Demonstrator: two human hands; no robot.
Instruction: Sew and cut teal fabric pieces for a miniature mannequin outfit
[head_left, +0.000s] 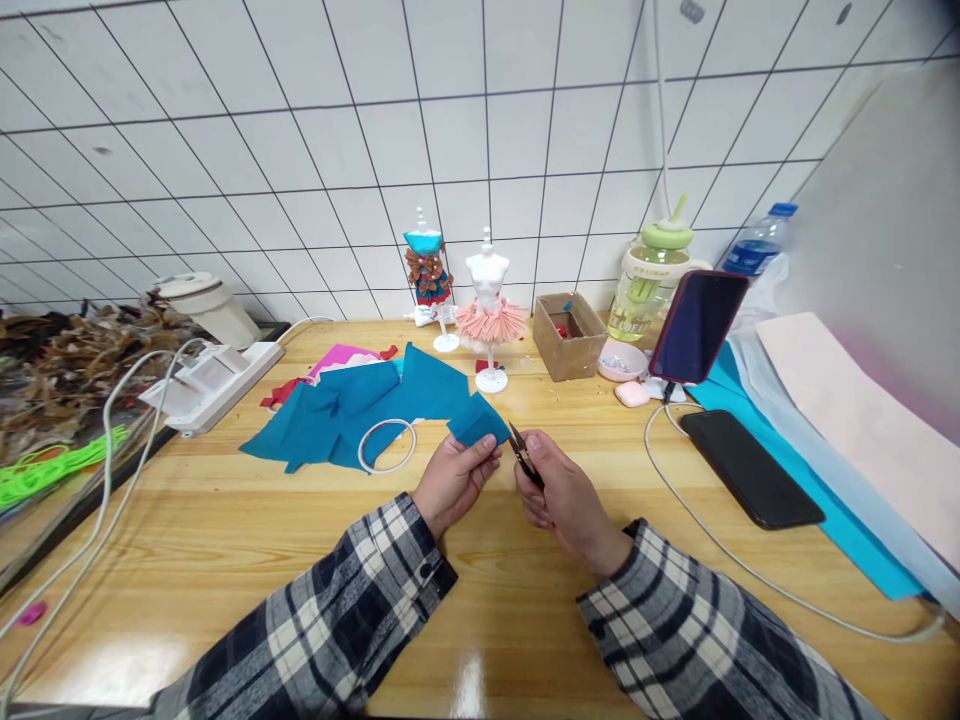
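Between the thumb and fingers of my left hand [459, 478] is a small folded piece of teal paper [475, 420]; whether it is paper or thin cloth is hard to tell. My right hand [564, 492] grips small black thread snips [523, 456], their pointed blades close to the right edge of the piece. Larger teal sheets [360, 405] lie crumpled on the table to the left, with a white ring [387, 446] on their front edge. Behind my hands stands a small white dress form [487, 275] wearing a pleated pink skirt [491, 322].
A second dressed form [426, 270] stands by the wall. Right of centre are a cardboard box [570, 345], a pink bowl [622, 362], a drink bottle [651, 285], a propped phone [697, 325] and a flat black phone [752, 470]. A power strip [232, 385] with cables lies left.
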